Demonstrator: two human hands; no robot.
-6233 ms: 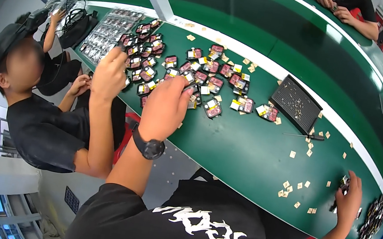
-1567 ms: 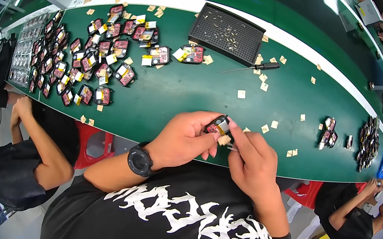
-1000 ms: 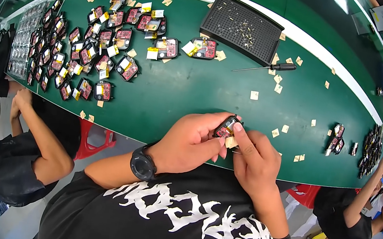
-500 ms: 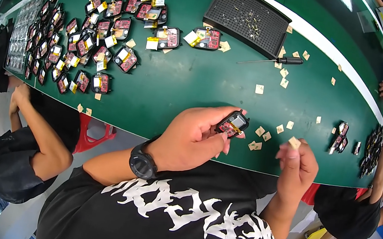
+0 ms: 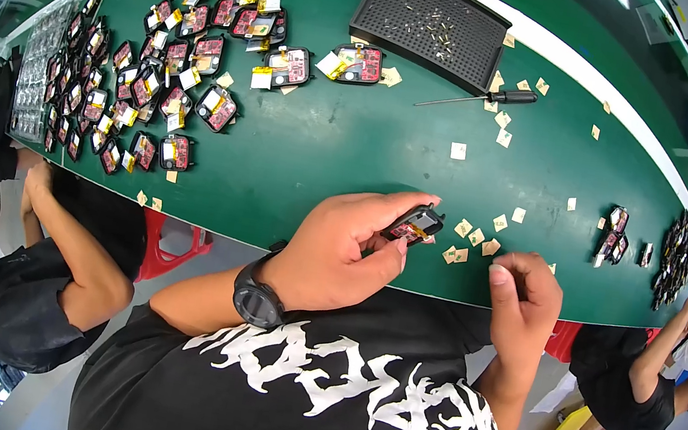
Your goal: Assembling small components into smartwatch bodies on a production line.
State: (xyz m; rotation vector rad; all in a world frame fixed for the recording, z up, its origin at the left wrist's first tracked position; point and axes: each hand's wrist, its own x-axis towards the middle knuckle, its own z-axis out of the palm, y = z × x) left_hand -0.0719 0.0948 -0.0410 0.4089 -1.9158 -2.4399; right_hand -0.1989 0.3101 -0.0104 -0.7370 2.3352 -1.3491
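Note:
My left hand [image 5: 349,238], a black watch on its wrist, grips a small black device housing [image 5: 414,224] between thumb and fingers above the table's near side. The housing sits tilted, showing a red circuit board, a silvery part and yellow tape. My right hand [image 5: 526,298] hovers to the right of it at the table's near edge. Its fingers are curled, thumb tip close to the index finger; whether anything is pinched there is hidden. Just past those fingertips lies a small beige paper square [image 5: 491,247], close to several similar squares [image 5: 461,256].
Many opened housings with boards and batteries [image 5: 175,62] cover the green table's left. A black perforated tray [image 5: 428,26] holding small metal bits stands at the back, a screwdriver [image 5: 479,100] beside it. More housings [image 5: 613,235] lie right. Co-workers sit at both sides.
The beige square that was in my right fingers is gone from them, and one now lies just past them. My left hand still holds the housing. The right-hand co-worker's outstretched arm has come down.

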